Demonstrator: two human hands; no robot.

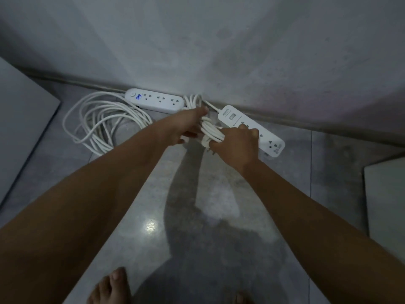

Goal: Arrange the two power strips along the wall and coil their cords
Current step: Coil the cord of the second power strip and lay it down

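Two white power strips lie on the grey floor at the foot of the wall. The left power strip (154,100) lies flat against the wall, and its long cord (96,121) sprawls in loose loops to its left. The right power strip (252,130) sits at an angle, its near end away from the wall. Its cord is gathered into a tight bundle (211,130) between my hands. My left hand (188,126) grips the bundle from the left. My right hand (236,143) grips it from the right, with the plug just below my fingers.
A pale flat panel (22,128) lies on the floor at the far left, and another pale board edge (385,198) at the right. My bare feet (109,288) stand on the tiled floor at the bottom. The wall (219,51) rises directly behind the strips.
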